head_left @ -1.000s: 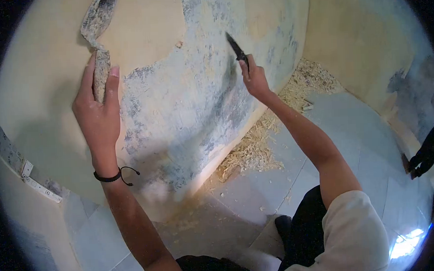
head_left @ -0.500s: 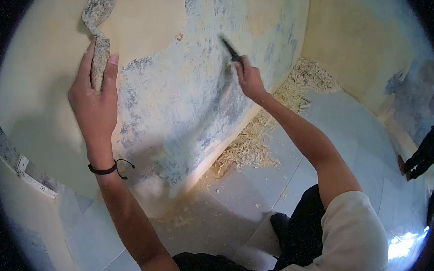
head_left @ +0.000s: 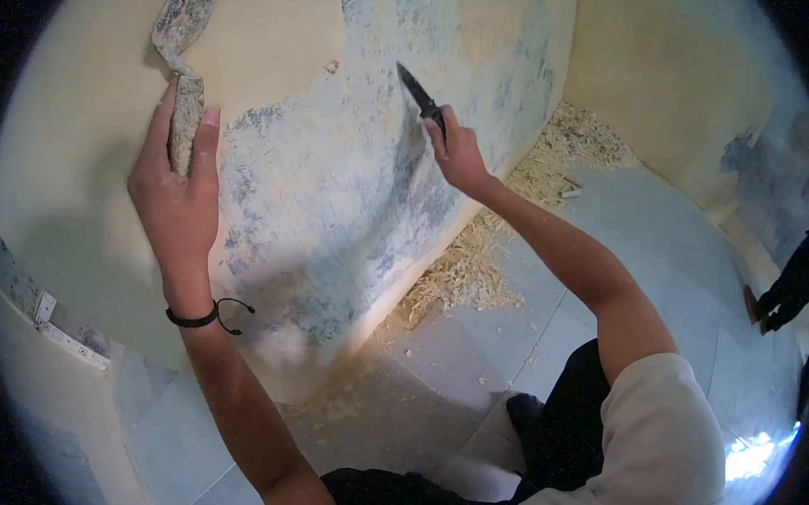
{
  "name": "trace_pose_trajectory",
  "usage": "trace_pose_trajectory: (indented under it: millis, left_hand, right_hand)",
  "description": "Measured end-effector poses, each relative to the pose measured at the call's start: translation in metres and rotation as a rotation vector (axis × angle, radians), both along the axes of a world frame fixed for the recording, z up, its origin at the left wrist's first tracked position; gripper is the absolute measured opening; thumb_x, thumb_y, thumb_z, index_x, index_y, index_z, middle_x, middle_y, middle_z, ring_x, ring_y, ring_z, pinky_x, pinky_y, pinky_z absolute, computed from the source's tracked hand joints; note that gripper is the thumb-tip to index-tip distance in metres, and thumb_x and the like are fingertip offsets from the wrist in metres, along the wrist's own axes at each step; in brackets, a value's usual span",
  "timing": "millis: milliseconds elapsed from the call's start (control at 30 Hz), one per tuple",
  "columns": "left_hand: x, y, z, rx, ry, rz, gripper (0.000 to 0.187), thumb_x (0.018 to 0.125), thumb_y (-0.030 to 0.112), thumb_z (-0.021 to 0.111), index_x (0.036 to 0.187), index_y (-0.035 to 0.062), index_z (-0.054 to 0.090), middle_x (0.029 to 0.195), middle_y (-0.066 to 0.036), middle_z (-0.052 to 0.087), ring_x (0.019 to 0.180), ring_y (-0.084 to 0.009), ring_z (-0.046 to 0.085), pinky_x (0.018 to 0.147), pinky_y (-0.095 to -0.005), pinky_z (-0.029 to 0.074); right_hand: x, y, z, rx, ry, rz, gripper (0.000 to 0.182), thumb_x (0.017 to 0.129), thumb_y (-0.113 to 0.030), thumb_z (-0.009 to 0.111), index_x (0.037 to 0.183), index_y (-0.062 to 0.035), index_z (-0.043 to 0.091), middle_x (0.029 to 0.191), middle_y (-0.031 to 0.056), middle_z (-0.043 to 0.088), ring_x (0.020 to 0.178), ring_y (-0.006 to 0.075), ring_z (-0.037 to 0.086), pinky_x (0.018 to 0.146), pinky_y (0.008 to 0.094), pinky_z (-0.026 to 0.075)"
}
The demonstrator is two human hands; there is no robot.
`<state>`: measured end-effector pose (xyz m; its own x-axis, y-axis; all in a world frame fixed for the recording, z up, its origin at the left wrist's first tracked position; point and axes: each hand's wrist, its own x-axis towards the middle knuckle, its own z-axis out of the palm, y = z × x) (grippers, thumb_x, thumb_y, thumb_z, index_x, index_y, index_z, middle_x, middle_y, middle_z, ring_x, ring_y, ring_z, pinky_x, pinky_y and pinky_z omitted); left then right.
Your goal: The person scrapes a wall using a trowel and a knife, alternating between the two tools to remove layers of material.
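Note:
A crusted trowel point(head_left: 186, 127) stands blade-up against the wall point(head_left: 304, 221). My left hand point(head_left: 175, 204) is closed on its handle, which shows between the thumb and a finger. The other fingers are hidden behind the hand. A black cord bracelet sits on that wrist. To the right, my right hand point(head_left: 461, 151) is closed around a dark knife point(head_left: 420, 91). Its blade points up and left, close to the wall's scraped area. Cream coating covers the wall at upper left, while patchy grey-blue shows where it is stripped.
Pale shavings point(head_left: 469, 272) lie heaped along the wall's foot and into the corner. Grey tiles point(head_left: 633, 215) cover the floor. A white metal bracket point(head_left: 70, 339) sits at far left. Another person's dark-clad leg point(head_left: 789, 281) is at the right edge.
The knife and my right hand have shifted slightly left across the wall, and the blade shows more sharply. My left hand and the trowel stay almost in place.

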<state>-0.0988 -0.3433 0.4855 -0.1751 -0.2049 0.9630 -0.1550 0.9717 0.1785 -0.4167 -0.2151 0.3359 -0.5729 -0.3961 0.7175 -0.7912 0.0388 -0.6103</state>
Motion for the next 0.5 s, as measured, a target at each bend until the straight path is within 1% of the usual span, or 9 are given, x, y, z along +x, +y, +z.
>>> trace_pose_trajectory:
  millis: [67,100,200,233,333,367,400,467,500]
  left_hand:
    - [0.000,0.003,0.003,0.006,-0.001,0.019,0.044,0.091,0.028,0.066,0.124,-0.0008,0.060,0.106,-0.018,0.069,0.093,-0.0236,0.067,0.086,-0.0326,0.050]
    - [0.000,0.004,0.004,0.016,0.006,0.031,0.044,0.091,0.028,0.066,0.124,-0.0006,0.060,0.106,-0.018,0.069,0.093,-0.0234,0.067,0.085,-0.0324,0.050]
    - [-0.002,0.003,0.001,-0.017,0.002,0.068,0.043,0.091,0.027,0.066,0.123,-0.0006,0.060,0.106,-0.018,0.069,0.093,-0.0231,0.068,0.085,-0.0330,0.050]
    - [-0.003,0.002,0.001,-0.025,0.015,0.049,0.043,0.091,0.028,0.066,0.123,-0.0006,0.060,0.106,-0.018,0.069,0.094,-0.0235,0.068,0.085,-0.0333,0.050]
    - [-0.003,0.000,0.001,-0.011,0.033,0.019,0.044,0.090,0.028,0.067,0.122,-0.0006,0.061,0.107,-0.019,0.069,0.095,-0.0250,0.068,0.086,-0.0340,0.050]
    - [-0.003,0.002,0.003,0.019,0.026,0.022,0.044,0.090,0.029,0.067,0.122,-0.0005,0.061,0.107,-0.019,0.069,0.096,-0.0256,0.068,0.086,-0.0342,0.050]
    - [-0.003,0.003,0.003,0.044,0.016,0.024,0.044,0.090,0.029,0.067,0.122,-0.0003,0.061,0.108,-0.019,0.069,0.097,-0.0261,0.068,0.086,-0.0344,0.050]
    - [-0.002,-0.005,0.001,0.000,0.008,0.043,0.045,0.090,0.030,0.067,0.122,-0.0001,0.061,0.108,-0.019,0.069,0.098,-0.0268,0.068,0.087,-0.0343,0.050]
    - [-0.001,-0.008,-0.002,-0.019,-0.003,0.051,0.045,0.090,0.031,0.067,0.122,0.0000,0.061,0.108,-0.019,0.069,0.098,-0.0271,0.068,0.087,-0.0342,0.050]
  right_hand:
    - [-0.001,-0.006,0.012,-0.100,-0.256,-0.061,0.028,0.101,-0.032,0.047,0.103,-0.0039,0.044,0.064,0.0259,0.056,0.064,0.0476,0.060,0.056,0.0529,0.044]
    - [0.010,-0.002,0.019,-0.124,-0.534,-0.004,0.027,0.101,-0.031,0.048,0.103,-0.0039,0.044,0.065,0.0275,0.056,0.065,0.0497,0.059,0.057,0.0537,0.044]
    - [0.025,-0.007,-0.001,0.054,0.167,0.014,0.031,0.101,-0.035,0.047,0.103,-0.0041,0.044,0.061,0.0190,0.058,0.054,0.0384,0.061,0.050,0.0468,0.047]
    - [0.027,-0.006,0.001,0.034,0.178,0.014,0.032,0.101,-0.035,0.046,0.103,-0.0034,0.044,0.060,0.0176,0.058,0.052,0.0363,0.061,0.048,0.0452,0.047]
    - [0.028,-0.011,0.012,-0.170,-0.527,0.048,0.031,0.101,-0.033,0.047,0.103,-0.0024,0.043,0.061,0.0227,0.057,0.055,0.0433,0.059,0.050,0.0489,0.045]
    - [0.032,-0.010,0.013,-0.160,-0.507,0.047,0.031,0.102,-0.033,0.046,0.103,-0.0022,0.043,0.060,0.0240,0.055,0.057,0.0454,0.058,0.055,0.0516,0.044]
    - [0.034,-0.007,0.006,-0.094,-0.274,0.047,0.031,0.102,-0.034,0.046,0.102,-0.0032,0.043,0.060,0.0194,0.054,0.053,0.0378,0.057,0.051,0.0476,0.044]
    - [0.029,-0.008,-0.010,0.020,0.207,0.052,0.031,0.102,-0.036,0.047,0.099,-0.0051,0.044,0.058,0.0102,0.053,0.045,0.0227,0.054,0.044,0.0395,0.044]
    - [0.021,-0.014,-0.017,-0.022,0.257,-0.005,0.031,0.102,-0.035,0.047,0.097,-0.0045,0.044,0.058,0.0104,0.053,0.045,0.0227,0.054,0.044,0.0384,0.043]
